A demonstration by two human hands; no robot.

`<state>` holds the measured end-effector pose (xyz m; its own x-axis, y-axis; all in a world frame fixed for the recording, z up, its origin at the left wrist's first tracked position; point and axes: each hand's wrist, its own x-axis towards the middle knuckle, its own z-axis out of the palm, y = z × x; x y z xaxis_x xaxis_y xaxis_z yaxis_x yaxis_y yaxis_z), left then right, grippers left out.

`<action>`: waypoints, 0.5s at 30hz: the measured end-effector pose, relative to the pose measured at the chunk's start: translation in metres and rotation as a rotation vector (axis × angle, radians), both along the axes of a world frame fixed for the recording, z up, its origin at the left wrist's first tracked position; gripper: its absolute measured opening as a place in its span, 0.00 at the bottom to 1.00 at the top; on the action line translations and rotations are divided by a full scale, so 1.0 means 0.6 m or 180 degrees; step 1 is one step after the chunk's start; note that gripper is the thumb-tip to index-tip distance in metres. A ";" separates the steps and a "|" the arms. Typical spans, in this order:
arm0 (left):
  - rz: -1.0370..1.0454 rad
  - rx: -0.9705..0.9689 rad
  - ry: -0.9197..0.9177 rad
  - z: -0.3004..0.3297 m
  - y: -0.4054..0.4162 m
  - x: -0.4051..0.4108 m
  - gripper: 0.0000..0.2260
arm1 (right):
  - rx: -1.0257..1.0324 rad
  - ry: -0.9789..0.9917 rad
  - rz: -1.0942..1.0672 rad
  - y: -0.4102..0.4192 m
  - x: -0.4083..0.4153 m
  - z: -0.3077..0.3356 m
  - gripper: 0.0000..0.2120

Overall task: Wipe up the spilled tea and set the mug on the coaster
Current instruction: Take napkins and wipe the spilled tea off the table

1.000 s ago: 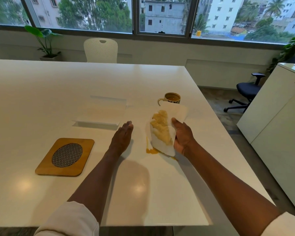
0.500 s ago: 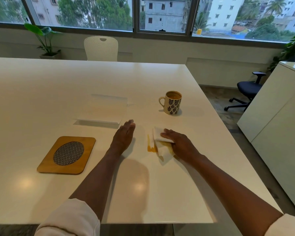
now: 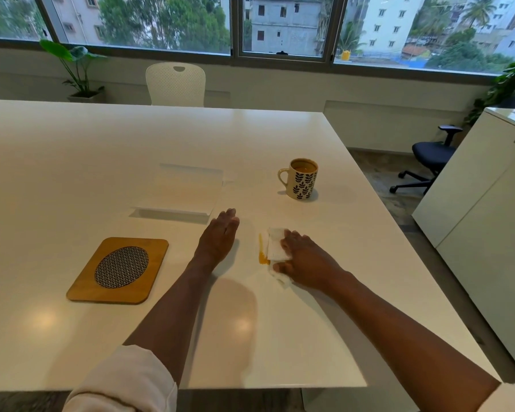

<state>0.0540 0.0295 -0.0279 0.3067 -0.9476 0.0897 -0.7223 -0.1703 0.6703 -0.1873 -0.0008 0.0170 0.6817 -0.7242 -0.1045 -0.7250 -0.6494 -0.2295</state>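
A cream mug [image 3: 301, 179] with a dark leaf pattern stands upright on the white table [image 3: 101, 150], tea inside, handle to the left. Nearer me, an orange streak of spilled tea [image 3: 261, 251] lies on the tabletop. My right hand [image 3: 305, 258] presses a folded white paper towel [image 3: 275, 248] flat against the table, right beside the streak. My left hand [image 3: 219, 237] rests palm down with fingers together, just left of the spill and holding nothing. The wooden coaster [image 3: 118, 270] with a round mesh inset lies at the left, bare.
A low white tissue box [image 3: 185, 188] sits behind my left hand. A white chair [image 3: 176, 83] stands at the table's far side. A white cabinet [image 3: 488, 218] and a dark office chair [image 3: 428, 156] are off the right edge. Potted plants flank the window.
The stained paper towel, held up and open a second ago, has come down folded onto the table by the spill. My right hand now presses it flat. My left hand stayed put.
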 end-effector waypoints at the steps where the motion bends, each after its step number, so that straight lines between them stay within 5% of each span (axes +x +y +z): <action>1: 0.0003 -0.0001 0.0017 0.000 0.000 0.000 0.22 | -0.0074 0.0057 0.0051 0.006 0.004 -0.007 0.34; 15: 0.0063 -0.0220 0.0372 0.001 0.002 0.000 0.20 | -0.0626 0.0264 0.0434 0.056 0.080 -0.044 0.25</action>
